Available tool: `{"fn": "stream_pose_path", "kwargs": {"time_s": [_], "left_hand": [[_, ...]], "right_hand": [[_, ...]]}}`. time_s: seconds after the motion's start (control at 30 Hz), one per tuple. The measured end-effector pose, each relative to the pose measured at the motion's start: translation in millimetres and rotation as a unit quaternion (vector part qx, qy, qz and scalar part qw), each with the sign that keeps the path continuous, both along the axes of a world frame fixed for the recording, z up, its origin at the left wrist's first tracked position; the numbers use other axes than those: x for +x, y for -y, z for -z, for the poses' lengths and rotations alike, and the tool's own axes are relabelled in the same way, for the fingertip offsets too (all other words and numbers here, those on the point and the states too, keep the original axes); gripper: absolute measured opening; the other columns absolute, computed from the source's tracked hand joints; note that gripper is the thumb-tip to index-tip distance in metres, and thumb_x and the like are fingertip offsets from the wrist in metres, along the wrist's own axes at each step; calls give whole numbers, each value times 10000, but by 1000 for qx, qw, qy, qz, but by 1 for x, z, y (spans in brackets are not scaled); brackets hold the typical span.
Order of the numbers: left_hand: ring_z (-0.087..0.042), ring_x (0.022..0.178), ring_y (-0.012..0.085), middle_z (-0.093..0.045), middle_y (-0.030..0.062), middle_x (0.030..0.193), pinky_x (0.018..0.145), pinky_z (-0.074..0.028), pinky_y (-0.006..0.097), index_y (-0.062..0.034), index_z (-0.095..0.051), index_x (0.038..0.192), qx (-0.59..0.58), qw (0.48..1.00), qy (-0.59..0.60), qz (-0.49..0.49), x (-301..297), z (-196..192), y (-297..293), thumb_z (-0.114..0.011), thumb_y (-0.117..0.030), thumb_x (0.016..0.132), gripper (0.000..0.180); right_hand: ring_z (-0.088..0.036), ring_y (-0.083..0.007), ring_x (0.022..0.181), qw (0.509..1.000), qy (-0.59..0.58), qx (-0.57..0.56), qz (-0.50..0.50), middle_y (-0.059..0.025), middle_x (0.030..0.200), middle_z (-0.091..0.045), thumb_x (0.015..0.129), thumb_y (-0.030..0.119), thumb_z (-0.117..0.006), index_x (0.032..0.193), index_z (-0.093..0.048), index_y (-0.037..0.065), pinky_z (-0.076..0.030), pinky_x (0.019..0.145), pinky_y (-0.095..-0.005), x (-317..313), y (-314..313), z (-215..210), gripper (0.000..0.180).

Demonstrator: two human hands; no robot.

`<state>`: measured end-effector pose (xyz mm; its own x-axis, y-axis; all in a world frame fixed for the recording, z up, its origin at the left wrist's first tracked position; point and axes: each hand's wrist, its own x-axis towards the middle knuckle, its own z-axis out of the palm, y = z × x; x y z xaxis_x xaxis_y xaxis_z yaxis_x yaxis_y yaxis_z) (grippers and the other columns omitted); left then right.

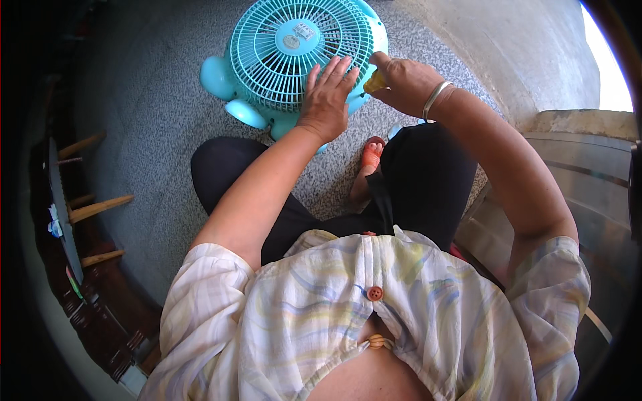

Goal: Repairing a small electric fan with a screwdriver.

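Note:
A turquoise fan (264,50) with a round, slatted grille lies face up on the floor in front of me, rounded feet-like parts sticking out from its rim. My left hand (328,100) rests on the near part of the grille, fingers stretched out and spread. At the fan's right rim, my right hand (409,83) is closed around a small yellow tool (376,82) that looks like a screwdriver handle. Its tip is hidden, so I cannot tell whether it touches a screw. A pale label (304,31) sits on the fan's centre.
Speckled grey floor (167,127) surrounds the fan. My knees in dark trousers (227,167) flank the near side, and a foot in a red sandal (372,154) stands between them. Wooden-legged furniture (100,208) is at the left, a metallic panelled thing (568,174) at the right.

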<state>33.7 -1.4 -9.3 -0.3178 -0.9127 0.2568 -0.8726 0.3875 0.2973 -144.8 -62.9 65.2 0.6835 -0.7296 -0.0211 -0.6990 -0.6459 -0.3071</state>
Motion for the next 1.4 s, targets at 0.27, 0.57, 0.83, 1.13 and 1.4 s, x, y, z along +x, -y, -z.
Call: {"fn": "stream_pose_path", "kwargs": {"time_s": [0.27, 0.57, 0.83, 1.13, 1.4], "left_hand": [[-264, 1336, 274, -328, 95, 1415, 1082, -153, 477, -141, -380, 1314, -4, 1000, 2, 0, 1, 1, 0, -645, -73, 692, 680], [-261, 1339, 266, -326, 95, 1416, 1086, -152, 463, -139, -379, 1323, 4, 1000, 7, 0, 1, -2, -1, -650, -79, 693, 688], [-266, 1334, 274, -330, 108, 1413, 1089, -132, 467, -123, -400, 1295, 0, 1000, -7, 12, -2, -2, -1, -595, -58, 720, 611], [-269, 1333, 270, -345, 103, 1405, 1088, -136, 463, -126, -391, 1302, 4, 1000, -9, 5, -2, -4, 0, -608, -66, 714, 629], [-260, 1338, 275, -321, 97, 1419, 1082, -153, 476, -134, -384, 1311, 3, 1000, 4, 0, 1, -3, 1, -642, -73, 689, 676]], "right_hand": [[-644, -307, 685, 996, -37, 22, -84, -149, 731, -641, 820, 311, -633, 995, -517, 32, -511, 586, -398, 2, 4, -7, 350], [-651, -313, 708, 990, -82, 33, 109, -174, 769, -645, 839, 444, -563, 915, -548, -8, -517, 609, -393, 14, -12, -16, 459], [-648, -328, 756, 997, -8, 50, -51, -181, 793, -644, 801, 265, -667, 1003, -517, 15, -515, 643, -395, -9, 3, -5, 354], [-651, -314, 753, 996, -69, 41, 48, -153, 783, -652, 864, 377, -541, 1011, -533, 24, -513, 637, -393, 12, -6, -11, 382], [-645, -302, 753, 998, -32, 36, -35, -158, 845, -645, 777, 256, -682, 1038, -517, 41, -511, 626, -400, -3, 4, -13, 376]]}}
